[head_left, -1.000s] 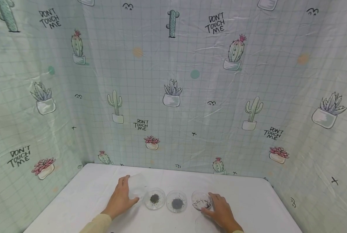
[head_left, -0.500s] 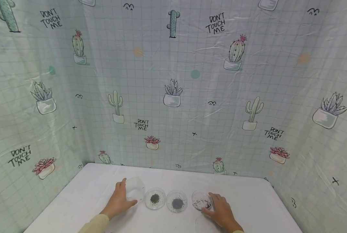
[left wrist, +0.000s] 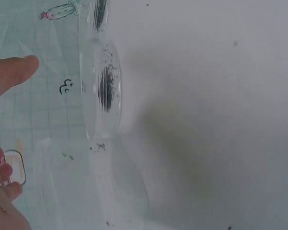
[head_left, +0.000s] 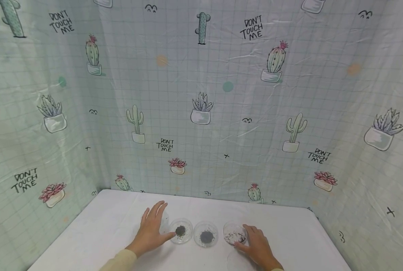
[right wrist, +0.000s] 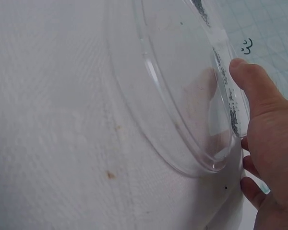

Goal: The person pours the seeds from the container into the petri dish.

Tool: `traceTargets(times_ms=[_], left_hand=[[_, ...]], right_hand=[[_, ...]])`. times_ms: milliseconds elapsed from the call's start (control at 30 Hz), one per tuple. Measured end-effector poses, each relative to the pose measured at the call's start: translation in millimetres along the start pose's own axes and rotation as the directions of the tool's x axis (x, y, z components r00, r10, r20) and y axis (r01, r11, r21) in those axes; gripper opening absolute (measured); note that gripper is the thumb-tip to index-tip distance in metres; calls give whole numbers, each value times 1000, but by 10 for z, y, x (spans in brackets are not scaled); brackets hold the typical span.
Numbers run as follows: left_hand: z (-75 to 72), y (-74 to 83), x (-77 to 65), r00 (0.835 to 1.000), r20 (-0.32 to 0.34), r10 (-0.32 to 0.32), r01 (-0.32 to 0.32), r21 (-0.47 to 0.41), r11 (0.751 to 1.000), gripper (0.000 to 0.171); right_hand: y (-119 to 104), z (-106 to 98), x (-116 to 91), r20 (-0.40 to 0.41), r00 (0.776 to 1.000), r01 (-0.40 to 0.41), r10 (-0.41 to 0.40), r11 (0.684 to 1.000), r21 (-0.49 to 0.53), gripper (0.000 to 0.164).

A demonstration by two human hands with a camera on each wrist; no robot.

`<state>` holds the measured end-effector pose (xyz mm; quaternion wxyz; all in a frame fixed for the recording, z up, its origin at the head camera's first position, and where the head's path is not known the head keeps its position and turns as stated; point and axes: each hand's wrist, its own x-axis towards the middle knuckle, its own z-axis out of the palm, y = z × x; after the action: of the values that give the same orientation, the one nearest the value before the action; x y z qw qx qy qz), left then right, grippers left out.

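My left hand [head_left: 152,229], fingers spread, hovers over the left end of a row of petri dishes, holding nothing. Partly hidden behind it is a clear dish [head_left: 165,223] with a few dark specks; the left wrist view shows this clear dish [left wrist: 120,187] on the table. Beside it stands a petri dish with dark greenish flakes [head_left: 180,231], its near edge close to my left thumb. To the right is a petri dish with grey-black grains [head_left: 206,237]. My right hand [head_left: 258,244] grips the rightmost petri dish [head_left: 234,234], which holds scattered dark bits, between thumb and fingers.
A clear, flat lid or dish [head_left: 237,261] lies in front of my right hand, larger in the right wrist view as a transparent disc [right wrist: 168,96]. A white cloth covers the table [head_left: 289,226]. Cactus-print curtains [head_left: 201,146] enclose the back and sides.
My left hand held the clear dish, lowered it at the row's left end, let go and moved right with fingers spread. The right hand stays on its petri dish.
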<state>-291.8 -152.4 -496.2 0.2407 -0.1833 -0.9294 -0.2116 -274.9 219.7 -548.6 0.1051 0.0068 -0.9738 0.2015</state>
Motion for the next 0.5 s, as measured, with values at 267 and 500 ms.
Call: traceTargets(times_ms=[267, 500], left_hand=[[46, 333, 23, 976, 202, 86, -57, -147, 987, 97], [149, 584, 64, 943, 264, 204, -141, -239, 961, 83]], right_hand=[[45, 1, 20, 28, 1000, -13, 12, 999, 32, 89], [45, -16, 32, 50, 999, -2, 0, 999, 37, 86]])
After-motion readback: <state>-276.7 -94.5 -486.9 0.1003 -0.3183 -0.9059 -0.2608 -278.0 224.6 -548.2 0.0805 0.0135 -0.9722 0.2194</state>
